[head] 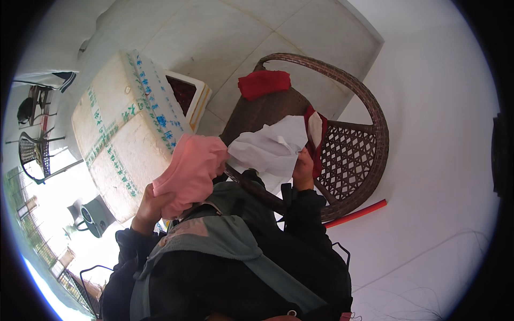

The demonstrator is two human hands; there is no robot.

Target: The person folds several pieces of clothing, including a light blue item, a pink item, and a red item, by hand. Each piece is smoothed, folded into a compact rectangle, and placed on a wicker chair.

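Pinched in my left hand (154, 204) is a pink knit garment (194, 168), which hangs over the corner of a foam box. My right hand (303, 170) grips the edge of a thin white sheet (269, 146); whether it is paper or cloth I cannot tell. The sheet's left end meets the right side of the pink garment. Behind the sheet stands a brown wicker chair (263, 110). A folded red cloth (265, 84) lies on its seat, and a dark red cloth (317, 154) with a pale patch rests against its woven back near my right hand.
A large white foam box (116, 132) wrapped in printed tape stands at left. Beyond it is a smaller open foam box (198, 104) with dark red contents. A red pole (357, 212) leans by the white wall (433, 160). Another wicker chair (34, 156) stands far left.
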